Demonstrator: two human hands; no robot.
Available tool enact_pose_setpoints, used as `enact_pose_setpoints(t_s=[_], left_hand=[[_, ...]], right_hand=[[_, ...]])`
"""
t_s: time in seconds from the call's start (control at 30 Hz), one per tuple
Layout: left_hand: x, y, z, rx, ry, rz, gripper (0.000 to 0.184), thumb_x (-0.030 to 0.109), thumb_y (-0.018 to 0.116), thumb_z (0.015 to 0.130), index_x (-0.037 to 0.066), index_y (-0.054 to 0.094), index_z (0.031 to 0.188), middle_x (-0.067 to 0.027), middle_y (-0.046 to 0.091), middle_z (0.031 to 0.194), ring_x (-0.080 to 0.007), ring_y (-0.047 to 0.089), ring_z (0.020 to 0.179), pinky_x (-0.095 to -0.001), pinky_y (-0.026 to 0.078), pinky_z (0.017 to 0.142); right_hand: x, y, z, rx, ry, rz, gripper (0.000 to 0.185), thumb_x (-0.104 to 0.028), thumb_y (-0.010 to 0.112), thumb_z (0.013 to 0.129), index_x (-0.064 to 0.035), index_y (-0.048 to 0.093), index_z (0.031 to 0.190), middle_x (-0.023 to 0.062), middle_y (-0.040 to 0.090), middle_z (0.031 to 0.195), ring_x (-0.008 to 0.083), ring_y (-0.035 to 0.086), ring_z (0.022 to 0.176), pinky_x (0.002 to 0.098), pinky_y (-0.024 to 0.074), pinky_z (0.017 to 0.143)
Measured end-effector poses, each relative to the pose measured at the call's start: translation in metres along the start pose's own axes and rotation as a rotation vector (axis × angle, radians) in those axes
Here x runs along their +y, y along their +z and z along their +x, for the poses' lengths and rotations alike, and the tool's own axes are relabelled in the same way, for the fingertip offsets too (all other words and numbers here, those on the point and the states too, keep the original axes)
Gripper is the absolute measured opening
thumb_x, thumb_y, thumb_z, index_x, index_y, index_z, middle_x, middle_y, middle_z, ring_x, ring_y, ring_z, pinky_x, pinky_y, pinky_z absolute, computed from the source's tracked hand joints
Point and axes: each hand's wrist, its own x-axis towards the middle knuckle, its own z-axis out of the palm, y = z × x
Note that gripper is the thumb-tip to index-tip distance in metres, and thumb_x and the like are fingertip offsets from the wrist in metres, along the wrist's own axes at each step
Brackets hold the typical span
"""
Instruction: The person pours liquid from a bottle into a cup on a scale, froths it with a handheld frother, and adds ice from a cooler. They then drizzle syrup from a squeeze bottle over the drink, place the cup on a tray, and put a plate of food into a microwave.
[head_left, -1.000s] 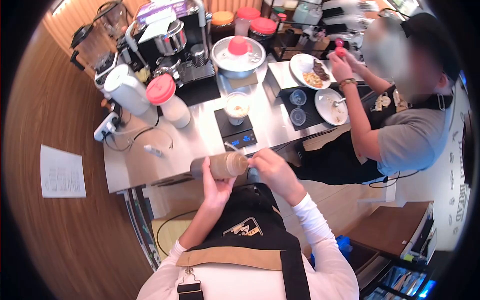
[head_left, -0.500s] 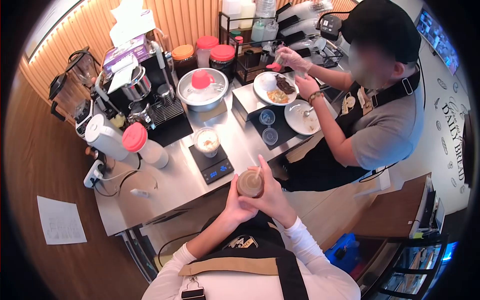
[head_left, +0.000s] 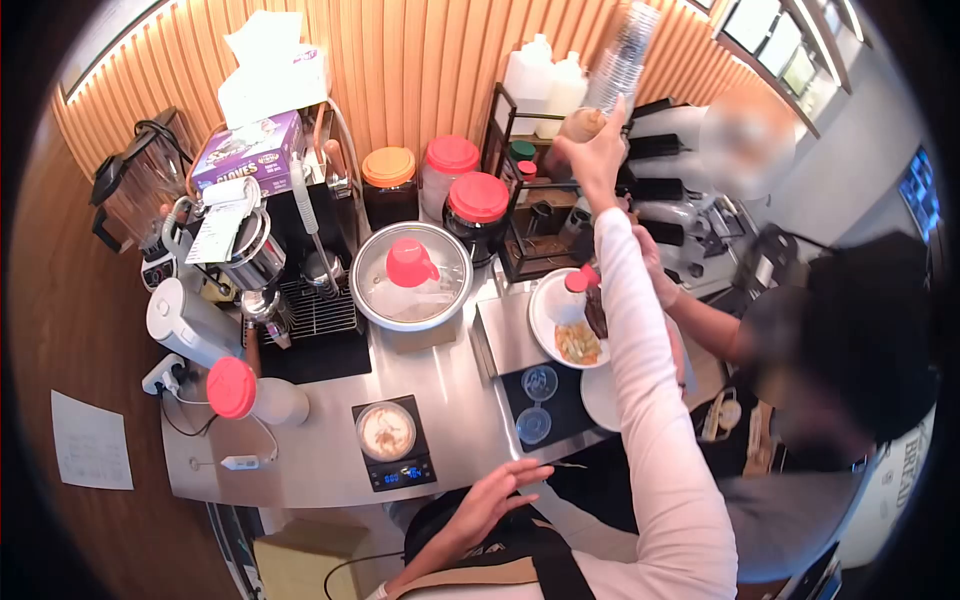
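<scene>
My right arm reaches far forward to the rack at the back wall. There my right hand (head_left: 598, 160) grips a squeeze bottle (head_left: 582, 124) with tan-brown contents, partly hidden by my fingers. Low in front of my body, by the counter's front edge, my left hand (head_left: 488, 507) is open with its fingers stretched out and nothing in it. Left of it, a cup (head_left: 387, 430) with a pale, brown-flecked top stands on a black digital scale (head_left: 403, 476) with a lit blue display.
A co-worker (head_left: 840, 400) bends in from the right beside a plate of food (head_left: 545, 335), under my right arm. A steel bowl with a clear lid (head_left: 362, 290), red-lidded jars (head_left: 478, 198), a shelf rack (head_left: 497, 150), an espresso machine (head_left: 300, 290) and a shaker bottle (head_left: 280, 400) crowd the counter.
My right hand has carried the squeeze bottle from in front of my chest up to the back rack. My left hand has let go of it and opened. The view has shifted.
</scene>
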Motion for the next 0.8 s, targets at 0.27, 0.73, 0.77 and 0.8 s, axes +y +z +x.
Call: enact_pose_setpoints(t_s=[0.27,0.73,0.77,0.8], left_hand=[[0.010,-0.012,0.029,0.306,0.117,-0.032,0.047,0.030,0.046,0.101,0.000,0.042,0.135,-0.0212,0.050,0.137,-0.0288,0.044,0.133,-0.0434,0.038,0.107],[0.008,-0.018,0.048,0.281,0.044,-0.002,0.031,0.025,0.046,0.101,0.001,0.053,0.118,-0.0186,0.061,0.121,-0.0268,0.055,0.121,-0.0386,0.046,0.099],[0.007,-0.018,0.048,0.277,0.025,0.000,0.030,0.025,0.047,0.101,0.001,0.054,0.115,-0.0181,0.062,0.118,-0.0260,0.056,0.118,-0.0375,0.046,0.097],[0.004,-0.019,0.047,0.276,0.011,0.002,0.029,0.025,0.047,0.100,0.000,0.055,0.112,-0.0177,0.063,0.115,-0.0252,0.058,0.115,-0.0364,0.047,0.095]], right_hand=[[0.128,0.084,0.043,-0.256,0.321,-0.207,0.122,-0.018,0.090,0.051,-0.0006,0.015,0.146,0.0285,0.061,0.115,0.0439,0.059,0.108,0.0426,0.0472,0.096],[0.159,-0.088,0.037,0.169,0.062,-0.305,0.033,-0.017,0.070,0.078,0.0000,0.059,0.104,0.0139,0.066,0.090,0.0250,0.065,0.082,0.0386,0.0511,0.075],[0.214,-0.124,0.039,0.371,0.073,-0.482,0.028,-0.015,0.064,0.078,-0.0006,0.061,0.101,0.0170,0.064,0.089,0.0306,0.065,0.083,0.0427,0.0492,0.073],[0.229,-0.163,0.035,0.255,0.448,-0.571,0.029,-0.016,0.068,0.082,-0.0033,0.059,0.107,0.0166,0.064,0.100,0.0237,0.063,0.092,0.0378,0.0500,0.078]])
